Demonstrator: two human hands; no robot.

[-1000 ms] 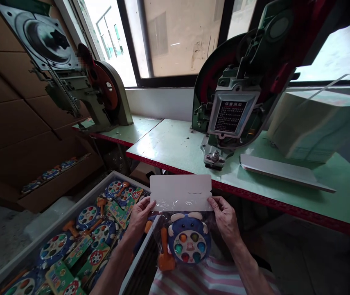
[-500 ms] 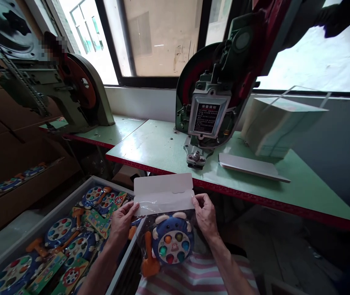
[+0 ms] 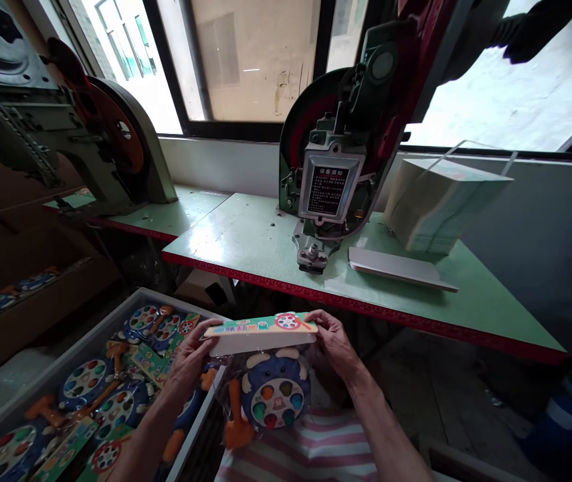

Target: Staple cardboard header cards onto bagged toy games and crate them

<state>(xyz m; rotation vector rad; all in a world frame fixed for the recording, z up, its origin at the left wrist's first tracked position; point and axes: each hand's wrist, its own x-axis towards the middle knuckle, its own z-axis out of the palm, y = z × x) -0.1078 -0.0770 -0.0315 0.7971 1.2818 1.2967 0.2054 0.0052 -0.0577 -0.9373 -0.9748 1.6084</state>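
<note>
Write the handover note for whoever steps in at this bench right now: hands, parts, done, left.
Left hand: grips the left end of the header card.
Right hand: grips the card's right end.
Parts: the card is folded over the top of a clear bag holding a blue toy and an orange piece, held over the lap. More toys lie in the grey tray at left. The press and card stack stand on the green table.
Done: card folded over the bag.
Left: no fastening shows on the card.

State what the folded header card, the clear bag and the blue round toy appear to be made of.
Folded header card: likely thin cardboard, printed outside, matt white inside. Clear bag: seemingly plastic film, glossy, wrinkled. Blue round toy: apparently moulded plastic, smooth, shiny coloured buttons.
</note>
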